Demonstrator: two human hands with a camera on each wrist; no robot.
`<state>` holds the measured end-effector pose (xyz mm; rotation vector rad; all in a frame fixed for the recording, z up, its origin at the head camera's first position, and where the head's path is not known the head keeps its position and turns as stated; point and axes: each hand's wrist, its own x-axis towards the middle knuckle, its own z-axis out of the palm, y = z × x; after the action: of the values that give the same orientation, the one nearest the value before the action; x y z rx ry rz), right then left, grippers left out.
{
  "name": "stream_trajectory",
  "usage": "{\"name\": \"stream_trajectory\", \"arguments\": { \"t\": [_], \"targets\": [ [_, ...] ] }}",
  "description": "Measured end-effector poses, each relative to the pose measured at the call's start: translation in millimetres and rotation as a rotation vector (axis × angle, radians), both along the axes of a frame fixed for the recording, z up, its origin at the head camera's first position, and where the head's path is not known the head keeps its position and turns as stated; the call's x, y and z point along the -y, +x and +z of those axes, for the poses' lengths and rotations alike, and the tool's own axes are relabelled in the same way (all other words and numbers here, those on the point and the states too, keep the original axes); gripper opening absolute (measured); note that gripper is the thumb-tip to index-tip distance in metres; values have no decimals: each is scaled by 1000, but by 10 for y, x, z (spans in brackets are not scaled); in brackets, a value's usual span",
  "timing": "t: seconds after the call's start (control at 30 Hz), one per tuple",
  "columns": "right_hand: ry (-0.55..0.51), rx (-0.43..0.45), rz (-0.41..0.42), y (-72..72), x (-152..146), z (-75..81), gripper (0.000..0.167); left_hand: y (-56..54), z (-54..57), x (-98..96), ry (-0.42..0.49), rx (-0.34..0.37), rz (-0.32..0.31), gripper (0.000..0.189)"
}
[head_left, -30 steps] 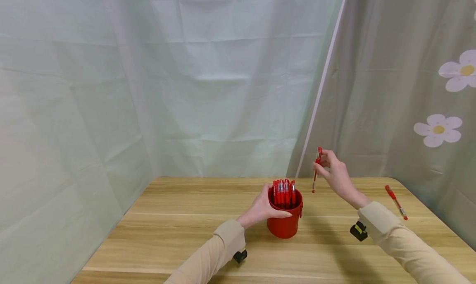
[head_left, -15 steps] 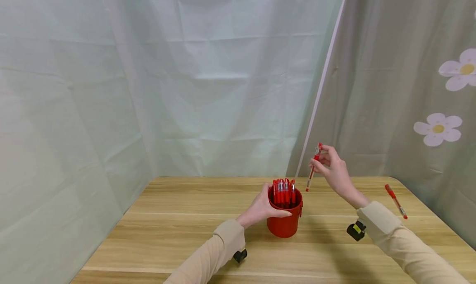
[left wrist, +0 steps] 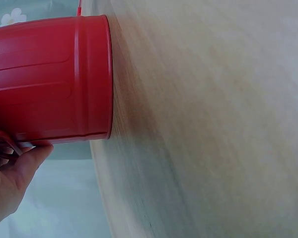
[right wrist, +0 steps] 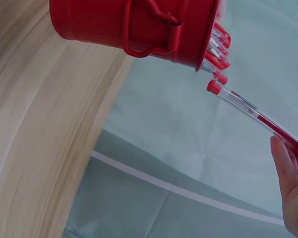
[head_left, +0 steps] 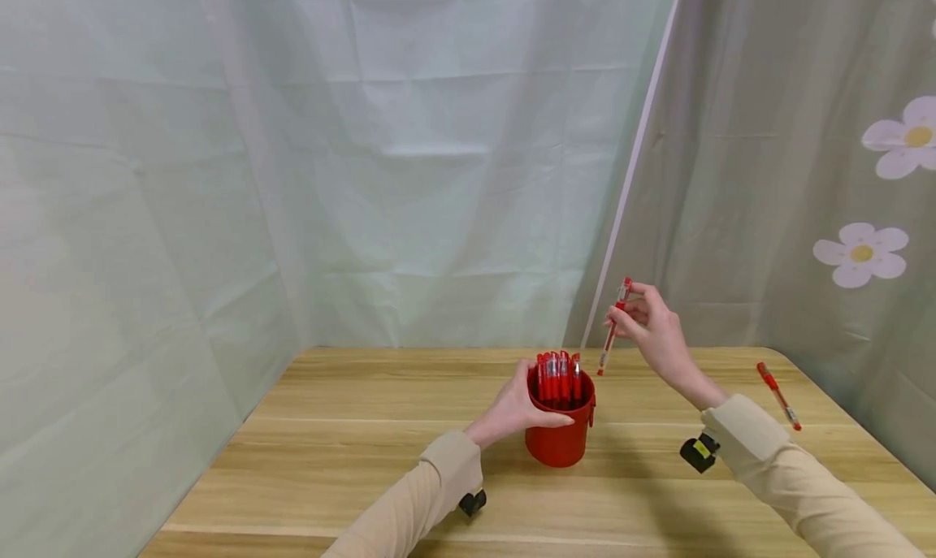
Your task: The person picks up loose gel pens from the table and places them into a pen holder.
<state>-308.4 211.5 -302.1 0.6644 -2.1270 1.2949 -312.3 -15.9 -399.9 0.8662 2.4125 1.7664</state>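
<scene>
A small red metal bucket (head_left: 557, 446) stands upright on the table, holding several red-capped pens (head_left: 554, 379). My left hand (head_left: 512, 410) grips the bucket from its left side, thumb across the front near the rim. To the right and higher up, my right hand (head_left: 661, 343) pinches one clear-barrelled red pen (head_left: 607, 348) near its cap, with its lower end tilted toward the bucket. In the right wrist view, that pen's red end (right wrist: 214, 87) is just outside the bucket's mouth, close to the other pens. The left wrist view shows the bucket's side (left wrist: 44, 79) and base on the wood.
Another red pen (head_left: 778, 395) lies on the wooden table (head_left: 351, 452) near its right edge. Pale curtains (head_left: 439, 176) hang behind the table, and a grey flowered one (head_left: 746, 217) hangs at the right.
My right hand has shifted slightly left and up with its pen, and the pen has tilted so its lower end points more toward the bucket. My left hand and the bucket stay put.
</scene>
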Motion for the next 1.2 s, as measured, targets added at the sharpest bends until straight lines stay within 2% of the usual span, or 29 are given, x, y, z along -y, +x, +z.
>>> {"name": "stream_trajectory", "arguments": {
  "t": [0.33, 0.4, 0.57, 0.67, 0.83, 1.2],
  "targets": [
    [-23, -21, 37, 55, 75, 45, 37, -6, 4, -8, 6, -11, -8, 70],
    [-19, -24, 44, 75, 105, 55, 37, 51, 71, 5, 13, -6, -17, 69],
    [-11, -23, 49, 67, 146, 18, 37, 53, 75, 5, 17, -7, -23, 69],
    [-3, -24, 46, 44, 151, -20, 37, -8, -4, -8, 8, -10, -12, 70],
    [7, -26, 49, 56, 179, -34, 37, -12, -11, -7, 7, -3, -2, 71],
    [2, 26, 67, 69, 224, -109, 32, -13, -11, -8, -8, -8, 3, 71]
  ]
}}
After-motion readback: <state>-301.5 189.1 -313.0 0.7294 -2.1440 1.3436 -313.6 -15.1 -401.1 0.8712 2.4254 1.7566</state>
